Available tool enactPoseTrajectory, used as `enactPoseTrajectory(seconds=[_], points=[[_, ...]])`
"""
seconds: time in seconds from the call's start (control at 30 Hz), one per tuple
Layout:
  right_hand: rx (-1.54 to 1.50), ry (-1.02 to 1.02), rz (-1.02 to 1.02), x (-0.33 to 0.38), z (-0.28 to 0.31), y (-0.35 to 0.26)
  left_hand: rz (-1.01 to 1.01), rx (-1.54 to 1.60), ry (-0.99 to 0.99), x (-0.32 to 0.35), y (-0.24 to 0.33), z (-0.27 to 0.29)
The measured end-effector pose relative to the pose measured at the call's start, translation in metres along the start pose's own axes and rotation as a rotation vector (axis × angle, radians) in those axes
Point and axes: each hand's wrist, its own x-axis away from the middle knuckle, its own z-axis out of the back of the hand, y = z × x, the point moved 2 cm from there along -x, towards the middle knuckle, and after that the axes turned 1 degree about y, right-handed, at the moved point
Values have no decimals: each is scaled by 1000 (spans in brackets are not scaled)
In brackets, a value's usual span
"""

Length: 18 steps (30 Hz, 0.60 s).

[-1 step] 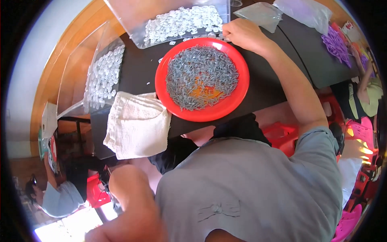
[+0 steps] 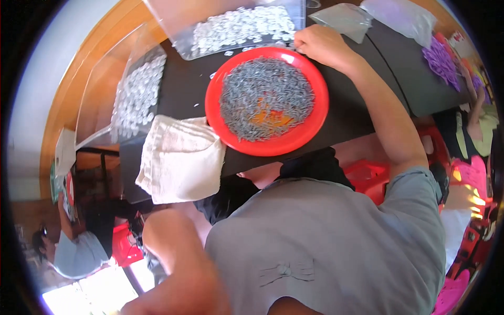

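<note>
My right hand (image 2: pixel 323 46) is at the far edge of a round red plate (image 2: pixel 318 118), beside the right corner of a clear plastic bin (image 2: pixel 184 46). Its fingers are closed in a pinch, and whatever is between them is hidden. Many short, slim grey pieces (image 2: pixel 262 86) cover the plate, with an orange patch showing among them. Small whitish pieces with holes (image 2: pixel 241 26) lie in the bin, and a few sit on the table near its front edge. My left arm (image 2: pixel 170 236) is bent at the lower left; its hand is not visible.
A folded cream cloth (image 2: pixel 181 163) overlaps the dark table's (image 2: pixel 184 92) front edge. Left of it leans another clear bin (image 2: pixel 139 94) of whitish pieces. Plastic bags (image 2: pixel 344 21) and a purple bundle (image 2: pixel 441 63) lie at right. Other people sit at both sides.
The view has shifted slightly, moving the table things a little right in the picture. My left arm has moved slightly right at the lower edge. My right hand stays beside the bin's corner.
</note>
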Motion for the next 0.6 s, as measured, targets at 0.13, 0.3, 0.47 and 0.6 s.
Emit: enactPoseTrajectory(seconds=[0.13, 0.3, 0.47, 0.6], points=[[-47, 27, -21, 10, -6, 14, -60, 336, -115, 0, -2, -25], [-72, -16, -18, 6, -7, 11, -17, 486, -227, -3, -21, -92], [-27, 17, -36, 11, -12, 9, 911, 265, -322, 33, -160, -118], [-12, 52, 2, 10, -10, 6, 896, 204, -581, 96, -204, -129]])
